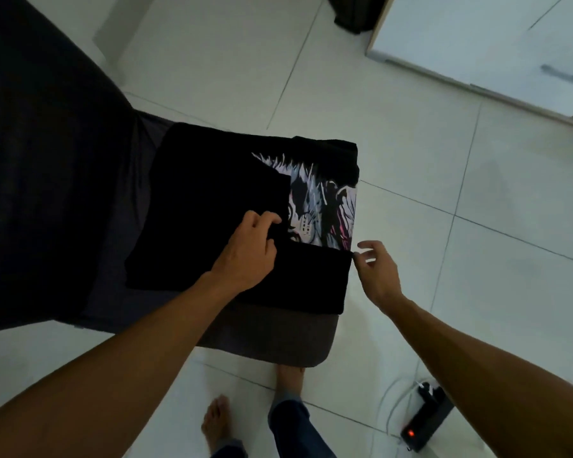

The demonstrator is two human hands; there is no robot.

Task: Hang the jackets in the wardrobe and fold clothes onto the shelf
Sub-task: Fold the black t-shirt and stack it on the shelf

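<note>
A black T-shirt [212,206] with a white and pink print [325,206] lies partly folded on the end of a dark sofa section [272,338]. Its sides and bottom are folded over the middle, so only part of the print shows. My left hand [248,249] rests on the shirt with fingers curled, pinching a folded black edge next to the print. My right hand [377,269] hovers at the shirt's right edge with fingers spread and relaxed, its fingertips just at the corner of the bottom fold.
The dark sofa [47,180] fills the left side. White floor tiles [460,180] surround it. A white wardrobe door [497,44] stands at the upper right, with dark cloth [354,11] beside it. A power strip [425,418] with a red light lies by my feet.
</note>
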